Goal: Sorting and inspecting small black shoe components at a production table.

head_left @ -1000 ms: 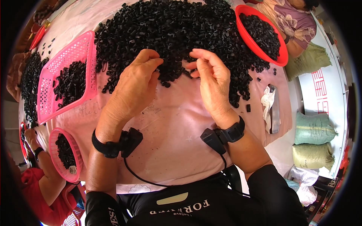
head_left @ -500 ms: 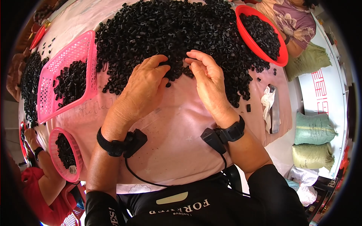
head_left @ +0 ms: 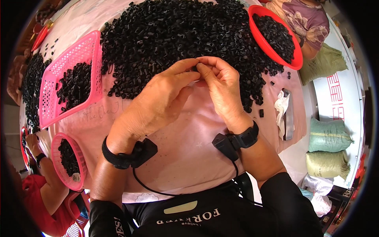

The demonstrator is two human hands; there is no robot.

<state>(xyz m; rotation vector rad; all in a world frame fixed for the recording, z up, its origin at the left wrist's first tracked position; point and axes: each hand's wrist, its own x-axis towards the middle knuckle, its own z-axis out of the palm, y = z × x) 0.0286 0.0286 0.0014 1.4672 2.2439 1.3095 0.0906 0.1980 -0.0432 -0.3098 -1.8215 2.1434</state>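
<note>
Both hands meet at the near edge of a big heap of small black plastic pieces point(head_left: 173, 43) spread over the pink-covered table point(head_left: 189, 158). The left hand point(head_left: 158, 104) and the right hand point(head_left: 221, 87) have thumbs and forefingers pinched together on one small black piece point(head_left: 195, 68), held just above the heap's edge — only a sliver of it shows between the fingertips, so its shape cannot be told. Such a piece looks light, stiff and smooth, likely to slip or flick away under a hard squeeze; a fingertip pinch across its short sides seems the surest hold. To the left lies a pink square basket point(head_left: 89, 47) partly filled with the same pieces, a round pink basket point(head_left: 59, 142) sits nearer the table edge, and a red bowl point(head_left: 294, 63) full of them stands at the far right. A white rag point(head_left: 281, 106) lies beside loose strays
</note>
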